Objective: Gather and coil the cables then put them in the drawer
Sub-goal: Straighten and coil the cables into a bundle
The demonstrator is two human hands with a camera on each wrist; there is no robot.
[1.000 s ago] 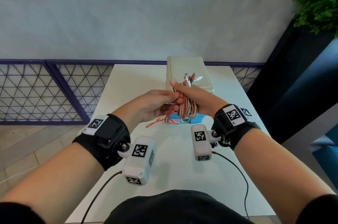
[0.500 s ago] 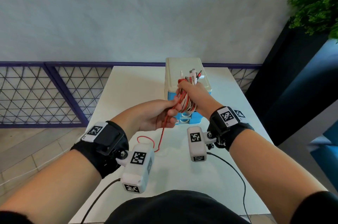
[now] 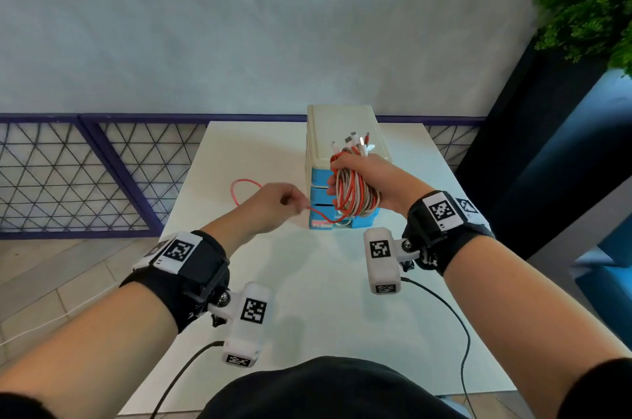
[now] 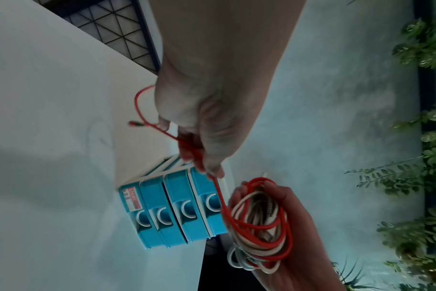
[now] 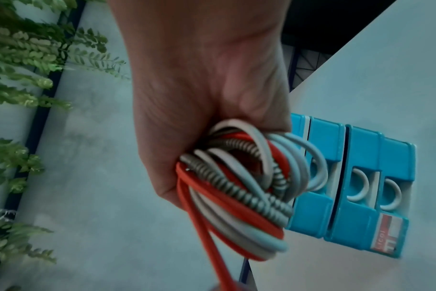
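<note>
Right hand: my right hand (image 3: 362, 175) is closed round a bundle of coiled cables, red, white and a grey spiral-wrapped one (image 3: 352, 192), held upright in the air just in front of the drawer unit, plug ends (image 3: 355, 141) sticking up above the fist.

Left hand: my left hand (image 3: 270, 206) pinches the loose red cable tail (image 3: 321, 215) between thumb and fingertips, out to the left of the bundle.

What changed: half a second ago my left hand sat tight against the bundle with the red slack hanging down toward me; now it has swung out left and away, the tail runs in a shallow sag from my fingers to the bottom of the bundle, and the spare end loops up behind the hand over the white tabletop (image 3: 307, 299). In the left wrist view the red plug (image 4: 135, 123) is free beyond my fingers.

What that means: I judge I am partway through a wrap, with only a little of the red cable left to wind on, so the coiling looks nearly finished.

Drawer: the small blue plastic drawer unit with a cream top (image 3: 316, 186) stands at the far middle of the tabletop; every drawer looks pushed in, so one must be opened, and both hands are busy.

Risk: the loops could spring loose if my right hand's grip eases.
</note>
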